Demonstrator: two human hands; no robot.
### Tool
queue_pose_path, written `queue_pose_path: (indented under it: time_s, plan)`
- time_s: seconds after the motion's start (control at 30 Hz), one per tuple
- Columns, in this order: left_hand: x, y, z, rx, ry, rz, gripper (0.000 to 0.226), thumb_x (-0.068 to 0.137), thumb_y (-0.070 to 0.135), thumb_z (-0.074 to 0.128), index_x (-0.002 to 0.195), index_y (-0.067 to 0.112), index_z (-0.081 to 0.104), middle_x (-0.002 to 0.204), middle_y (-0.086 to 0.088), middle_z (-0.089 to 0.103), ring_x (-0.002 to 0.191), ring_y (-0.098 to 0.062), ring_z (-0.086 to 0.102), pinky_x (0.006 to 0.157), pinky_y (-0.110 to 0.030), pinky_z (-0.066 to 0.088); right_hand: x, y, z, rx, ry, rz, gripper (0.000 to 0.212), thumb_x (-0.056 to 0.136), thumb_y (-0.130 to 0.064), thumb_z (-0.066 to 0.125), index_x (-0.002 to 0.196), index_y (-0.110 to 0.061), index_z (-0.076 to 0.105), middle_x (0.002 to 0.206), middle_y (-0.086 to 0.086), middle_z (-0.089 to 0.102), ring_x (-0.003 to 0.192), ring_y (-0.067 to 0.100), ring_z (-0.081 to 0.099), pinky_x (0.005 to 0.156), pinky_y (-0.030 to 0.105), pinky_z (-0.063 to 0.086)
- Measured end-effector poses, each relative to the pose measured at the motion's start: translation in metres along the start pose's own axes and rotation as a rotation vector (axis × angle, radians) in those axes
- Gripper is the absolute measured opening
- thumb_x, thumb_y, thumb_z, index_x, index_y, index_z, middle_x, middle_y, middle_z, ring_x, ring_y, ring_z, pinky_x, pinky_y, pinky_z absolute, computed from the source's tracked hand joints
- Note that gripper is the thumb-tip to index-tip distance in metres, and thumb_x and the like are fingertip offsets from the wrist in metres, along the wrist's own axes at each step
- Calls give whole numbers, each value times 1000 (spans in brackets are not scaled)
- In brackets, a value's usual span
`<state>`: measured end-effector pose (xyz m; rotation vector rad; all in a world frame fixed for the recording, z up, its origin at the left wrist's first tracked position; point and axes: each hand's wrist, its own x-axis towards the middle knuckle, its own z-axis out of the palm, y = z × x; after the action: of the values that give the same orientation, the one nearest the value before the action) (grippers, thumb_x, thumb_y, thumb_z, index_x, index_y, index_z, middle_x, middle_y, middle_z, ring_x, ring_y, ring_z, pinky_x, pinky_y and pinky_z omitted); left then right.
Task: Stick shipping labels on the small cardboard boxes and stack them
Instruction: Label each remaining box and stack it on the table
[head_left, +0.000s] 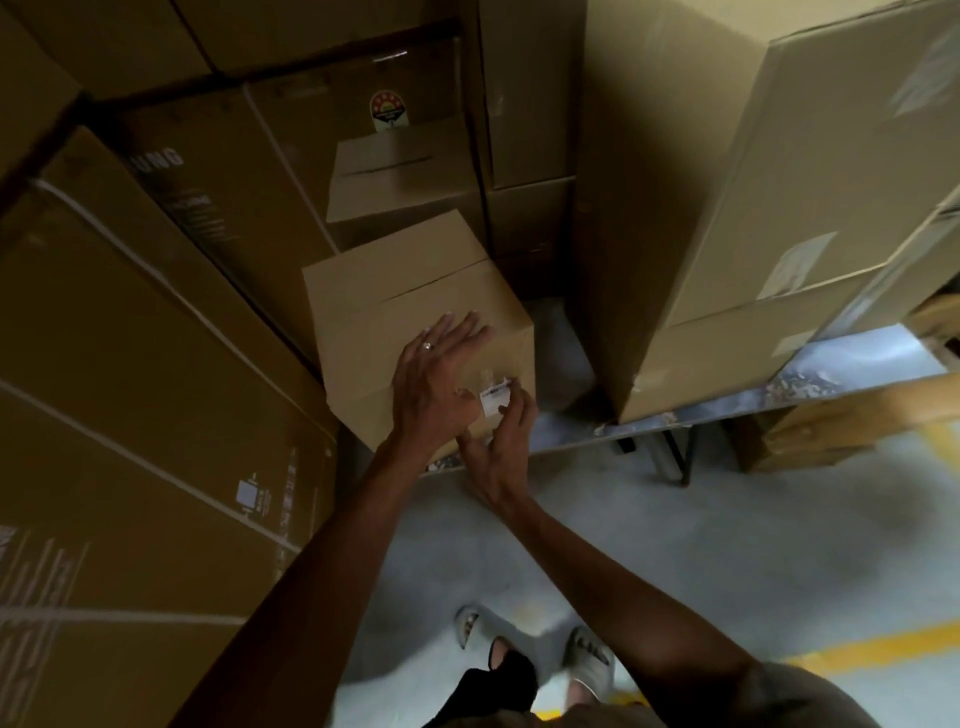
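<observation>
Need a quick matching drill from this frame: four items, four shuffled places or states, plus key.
1. left hand
2. right hand
3. small white shipping label
4. pale grey slide sandals

A. on the grey concrete floor
B. flat on the small brown cardboard box
C. pinching the label
D. at the box's near edge

Pairs: 1-B, 2-C, 3-D, 4-A

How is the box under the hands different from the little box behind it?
The near box has a white label at its front edge; the far box shows no label. The left hand rests flat on the near box while the right hand pinches the label; nobody touches the far box. The near box looks bigger, perhaps only because it is closer. Both are plain brown cardboard.
</observation>
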<state>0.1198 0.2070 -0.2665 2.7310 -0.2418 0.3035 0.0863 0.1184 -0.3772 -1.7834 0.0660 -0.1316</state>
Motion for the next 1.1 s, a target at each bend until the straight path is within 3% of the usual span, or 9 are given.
queue_pose_path:
  time_s: [0.17, 0.23, 0.33, 0.37, 0.53, 0.67, 0.8, 0.93, 1.1]
  plan:
    - [0, -1, 4, 28, 26, -7, 95, 65, -3, 63, 151, 33, 44, 161, 11, 36, 152, -11, 24, 118, -27, 10, 2, 6, -9, -39, -25, -20, 88, 84, -39, 71, 155, -10, 29, 151, 10, 35, 130, 26, 47, 104, 46, 49]
    - [-1, 0, 4, 22, 40, -8, 94, 65, -5, 64, 150, 31, 46, 160, 9, 39, 152, -14, 27, 118, -30, 12, 4, 7, -14, -34, -21, -24, 84, 83, -39, 72, 153, -13, 33, 149, 7, 39, 128, 23, 49, 100, 36, 51]
    - [-1, 1, 5, 8, 56, -15, 93, 64, -6, 64, 149, 29, 48, 159, 7, 41, 151, -14, 28, 118, -31, 13, 9, 11, -21, -7, -16, -5, 78, 82, -34, 78, 148, -16, 40, 143, 4, 46, 110, 7, 54, 80, 11, 47]
    - [0, 1, 5, 4, 57, -19, 92, 64, -6, 64, 149, 29, 49, 158, 8, 42, 151, -14, 28, 119, -32, 14, 11, 12, -23, 12, -20, 3, 78, 80, -34, 79, 147, -17, 41, 140, 1, 47, 106, 3, 55, 76, 10, 48]
    - [1, 1, 7, -4, 71, -29, 90, 65, -5, 64, 147, 30, 51, 157, 8, 44, 150, -13, 29, 120, -37, 21, 22, 16, -31, 11, -54, 61, 77, 78, -33, 83, 144, -20, 44, 133, -2, 50, 107, 7, 55, 75, 14, 47]
    - [0, 1, 7, -21, 71, -29, 91, 63, -3, 66, 146, 29, 53, 156, 9, 45, 150, -13, 30, 119, -33, 18, 35, 18, -30, -74, -21, 33, 73, 75, -44, 88, 132, -19, 49, 128, 1, 55, 110, 15, 57, 89, 33, 53]
    - [1, 0, 5, -26, 60, -22, 84, 68, 4, 72, 146, 31, 53, 156, 10, 45, 150, -12, 31, 118, -31, 18, 48, 20, -28, -107, 81, 56, 60, 71, -55, 87, 112, -25, 55, 109, -3, 64, 97, 14, 61, 84, 43, 57]
    - [1, 0, 4, -45, 69, -37, 84, 66, 2, 69, 145, 30, 55, 155, 10, 46, 149, -11, 31, 117, -29, 18, 51, 23, -30, -195, 79, 22, 69, 66, -72, 77, 114, -29, 53, 108, -7, 64, 96, 12, 62, 80, 39, 59]
    - [0, -1, 4, -49, 54, -37, 87, 64, 0, 68, 145, 30, 55, 156, 11, 45, 149, -10, 30, 118, -29, 17, 47, 16, -27, -195, 109, -10, 69, 65, -61, 86, 113, -28, 49, 106, -9, 61, 93, 9, 60, 75, 34, 57]
